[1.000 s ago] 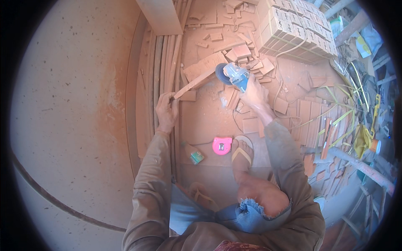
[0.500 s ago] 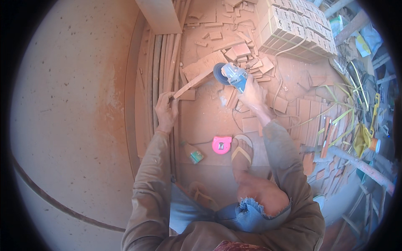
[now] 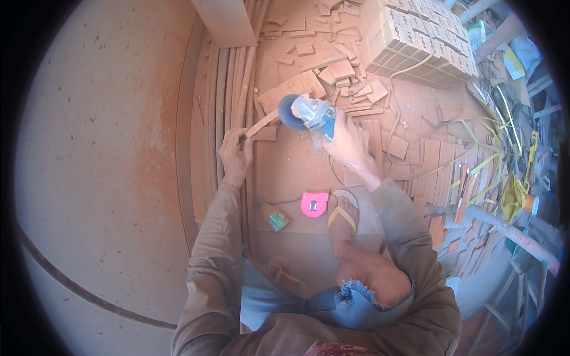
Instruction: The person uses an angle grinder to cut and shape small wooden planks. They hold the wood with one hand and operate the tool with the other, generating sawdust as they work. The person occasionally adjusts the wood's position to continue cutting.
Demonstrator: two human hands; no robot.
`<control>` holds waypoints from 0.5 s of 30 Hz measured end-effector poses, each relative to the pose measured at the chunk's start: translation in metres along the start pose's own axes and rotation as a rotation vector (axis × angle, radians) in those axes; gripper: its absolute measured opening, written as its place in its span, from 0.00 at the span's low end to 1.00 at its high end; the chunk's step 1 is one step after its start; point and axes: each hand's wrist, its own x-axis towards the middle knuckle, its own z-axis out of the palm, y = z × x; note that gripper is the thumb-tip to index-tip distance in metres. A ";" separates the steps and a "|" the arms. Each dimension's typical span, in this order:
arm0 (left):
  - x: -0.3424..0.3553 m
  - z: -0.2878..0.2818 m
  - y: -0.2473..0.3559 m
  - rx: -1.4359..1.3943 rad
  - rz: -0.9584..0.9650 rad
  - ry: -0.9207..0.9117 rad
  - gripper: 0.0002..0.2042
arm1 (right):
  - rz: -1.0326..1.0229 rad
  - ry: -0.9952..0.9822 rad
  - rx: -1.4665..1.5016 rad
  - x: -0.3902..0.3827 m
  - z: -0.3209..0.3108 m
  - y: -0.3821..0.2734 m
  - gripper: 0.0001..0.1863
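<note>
My left hand point(image 3: 236, 159) is closed on the near end of a narrow tile strip point(image 3: 261, 124), which slants up to the right. My right hand point(image 3: 349, 143) is wrapped round the body of a blue angle grinder point(image 3: 317, 116). Its round dark disc point(image 3: 287, 112) overlaps the far end of the strip and hides it; whether the two touch, I cannot tell. A short tile piece point(image 3: 266, 134) lies just beyond my left fingers. Behind the disc is a larger dusty tile piece point(image 3: 300, 85).
A pink tape measure point(image 3: 314, 204) and a small green box point(image 3: 277, 222) lie near my sandalled foot point(image 3: 342, 218). Broken tiles point(image 3: 339, 71) litter the floor ahead, below a stack of strapped tiles point(image 3: 415, 44). A cable point(image 3: 394, 118) runs at right. Long pipes point(image 3: 233, 89) lie along the left wall.
My right hand has brought the grinder left and slightly nearer, so the disc now covers more of the strip. My left hand has hardly moved.
</note>
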 end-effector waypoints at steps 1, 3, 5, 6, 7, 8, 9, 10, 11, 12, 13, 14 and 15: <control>0.000 0.000 0.002 -0.002 -0.004 -0.001 0.07 | -0.012 -0.026 -0.006 -0.002 -0.001 -0.006 0.38; 0.000 0.000 0.002 -0.004 -0.016 -0.001 0.07 | -0.031 -0.056 -0.001 -0.007 -0.005 -0.017 0.35; -0.002 -0.002 -0.001 -0.005 -0.031 0.001 0.07 | -0.036 -0.074 0.003 -0.008 -0.003 -0.021 0.33; -0.002 -0.001 -0.002 -0.007 -0.025 0.003 0.07 | -0.027 -0.074 -0.005 -0.008 -0.002 -0.018 0.33; -0.002 0.000 -0.002 -0.008 -0.019 0.005 0.07 | -0.017 -0.074 -0.012 -0.007 0.000 -0.015 0.33; -0.003 0.001 -0.003 -0.009 -0.013 0.007 0.08 | -0.002 -0.061 -0.018 -0.006 0.000 -0.010 0.33; -0.004 0.001 -0.004 -0.012 -0.023 0.002 0.08 | 0.012 -0.048 -0.019 -0.003 0.002 -0.005 0.33; -0.004 0.000 -0.004 -0.015 -0.032 -0.003 0.08 | 0.026 -0.034 -0.021 0.000 0.004 0.001 0.33; -0.005 0.000 -0.005 -0.019 -0.041 -0.009 0.08 | 0.047 -0.018 -0.028 0.005 0.005 0.009 0.33; -0.006 -0.001 -0.006 -0.012 -0.035 -0.010 0.08 | 0.069 -0.005 -0.031 0.010 0.008 0.018 0.34; -0.005 -0.001 -0.006 -0.007 -0.027 -0.011 0.08 | 0.091 0.011 -0.035 0.014 0.007 0.023 0.34; -0.005 -0.001 -0.006 -0.003 -0.019 -0.011 0.08 | 0.101 0.003 -0.049 0.018 0.005 0.029 0.35; -0.005 0.000 -0.006 -0.016 -0.033 -0.002 0.08 | 0.116 -0.003 -0.069 0.021 0.001 0.033 0.35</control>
